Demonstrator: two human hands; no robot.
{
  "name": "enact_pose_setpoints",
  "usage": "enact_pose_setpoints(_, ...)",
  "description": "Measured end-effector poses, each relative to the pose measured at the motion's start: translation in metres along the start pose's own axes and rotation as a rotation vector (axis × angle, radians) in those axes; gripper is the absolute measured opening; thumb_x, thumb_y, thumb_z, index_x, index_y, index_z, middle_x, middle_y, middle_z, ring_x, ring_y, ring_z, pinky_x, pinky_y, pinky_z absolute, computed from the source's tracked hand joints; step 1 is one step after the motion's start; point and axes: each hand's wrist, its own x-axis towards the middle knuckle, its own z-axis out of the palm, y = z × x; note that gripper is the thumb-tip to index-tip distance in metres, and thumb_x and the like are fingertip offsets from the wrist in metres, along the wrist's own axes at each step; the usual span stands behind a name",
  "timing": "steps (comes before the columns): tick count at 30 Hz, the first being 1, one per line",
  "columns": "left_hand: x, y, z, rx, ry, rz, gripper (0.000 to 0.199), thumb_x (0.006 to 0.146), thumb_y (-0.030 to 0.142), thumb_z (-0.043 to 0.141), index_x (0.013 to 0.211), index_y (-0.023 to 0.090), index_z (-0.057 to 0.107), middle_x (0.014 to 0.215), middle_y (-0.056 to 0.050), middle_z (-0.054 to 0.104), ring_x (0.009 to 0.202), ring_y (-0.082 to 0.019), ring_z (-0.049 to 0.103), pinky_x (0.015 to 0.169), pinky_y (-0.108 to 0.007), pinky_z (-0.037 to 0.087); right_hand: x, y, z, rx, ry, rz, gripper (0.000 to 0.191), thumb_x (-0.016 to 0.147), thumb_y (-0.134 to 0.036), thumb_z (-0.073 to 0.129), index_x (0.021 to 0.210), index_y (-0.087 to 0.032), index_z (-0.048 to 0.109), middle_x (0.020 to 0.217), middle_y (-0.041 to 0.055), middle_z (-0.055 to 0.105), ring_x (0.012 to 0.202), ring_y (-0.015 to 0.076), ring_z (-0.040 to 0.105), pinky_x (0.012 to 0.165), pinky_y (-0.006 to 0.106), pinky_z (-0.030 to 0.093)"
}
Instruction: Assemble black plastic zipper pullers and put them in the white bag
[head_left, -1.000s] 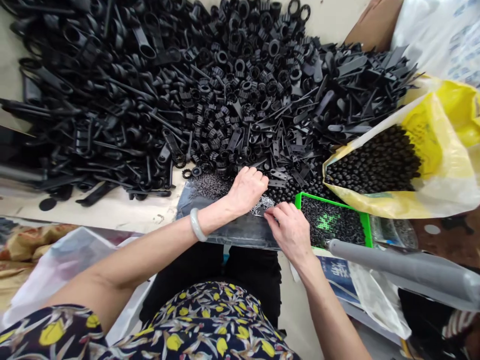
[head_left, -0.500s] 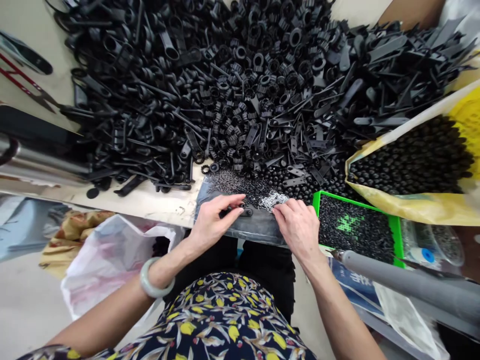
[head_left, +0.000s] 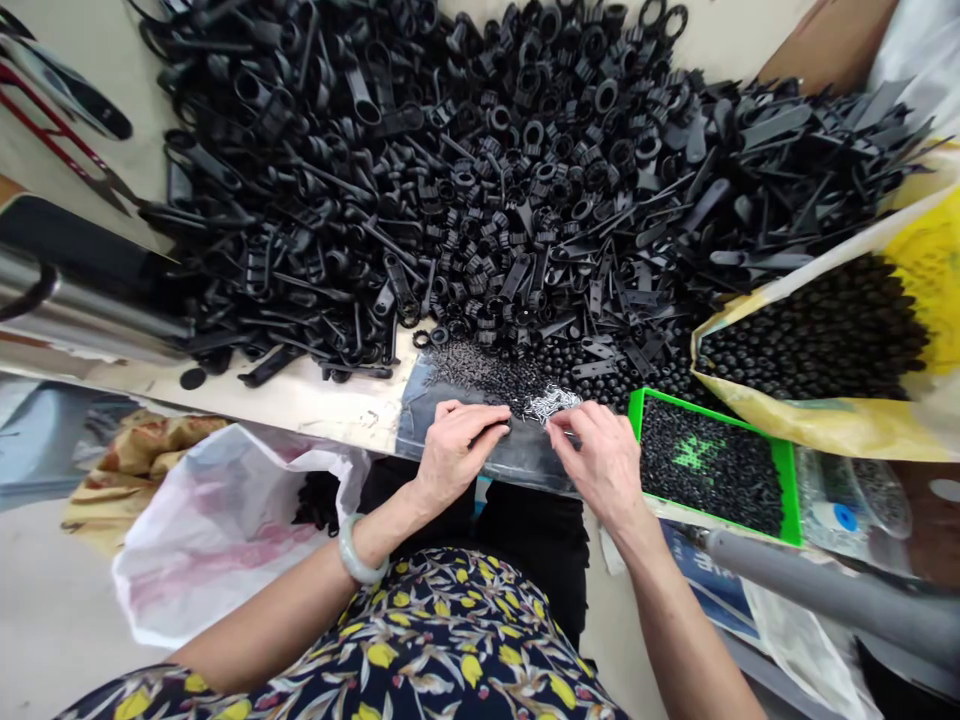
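One pile of silver metal pins, long axis rising rightward, lies nearer my right hand than my left hand, both curled, any grasp unclear.

The left hand has moved rightward across the denim cloth, now close beside the right hand.

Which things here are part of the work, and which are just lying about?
Seemingly in use: left hand, right hand, silver metal pieces, dark pad, black plastic parts, green tray.

Lying about: red-handled scissors, grey tube, white bag.
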Motion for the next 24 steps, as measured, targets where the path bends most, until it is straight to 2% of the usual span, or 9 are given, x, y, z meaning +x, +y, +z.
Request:
enact_pose_setpoints(5,0.000,0.002,0.000,0.039,-0.037,-0.007,0.013,0.100,0.024,0.065,0.109,0.023,0.075,0.105,-0.003,0.083,0.094,-0.019,0.077,0.093,-0.041,0.042,0.002,-0.011,-0.003,0.103,0.029,-0.043,0.017,0.105,-0.031,0.058,0.093,-0.023,0.068,0.093,0.0016,0.073,0.087,0.0180,0.064,0.081,0.035,0.036)
enact_pose_setpoints(11,0.002,0.005,-0.001,0.068,-0.084,-0.034,0.011,0.097,0.023,0.067,0.106,0.023,0.072,0.104,-0.002,0.082,0.095,-0.019,0.075,0.095,-0.042,0.039,0.005,-0.018,-0.001,0.214,0.025,-0.100,0.014,0.105,-0.030,0.059,0.097,-0.023,0.068,0.093,0.0016,0.073,0.089,0.0176,0.065,0.081,0.035,0.040)
enact_pose_setpoints(16,0.003,0.001,0.001,0.051,-0.060,-0.022,0.012,0.100,0.026,0.064,0.106,0.022,0.073,0.104,-0.004,0.083,0.091,-0.019,0.076,0.092,-0.041,0.041,0.009,-0.023,0.002,0.247,0.063,-0.166,0.011,0.104,-0.028,0.060,0.100,-0.023,0.069,0.095,0.0033,0.074,0.091,0.0187,0.066,0.082,0.035,0.046)
enact_pose_setpoints(24,-0.002,-0.005,0.001,0.024,-0.057,0.005,0.015,0.101,0.032,0.065,0.106,0.022,0.075,0.103,-0.005,0.083,0.093,-0.019,0.077,0.091,-0.041,0.042,0.013,-0.024,0.004,0.351,0.049,-0.193,0.010,0.103,-0.023,0.061,0.104,-0.024,0.071,0.096,0.0046,0.073,0.089,0.0184,0.067,0.082,0.033,0.054)
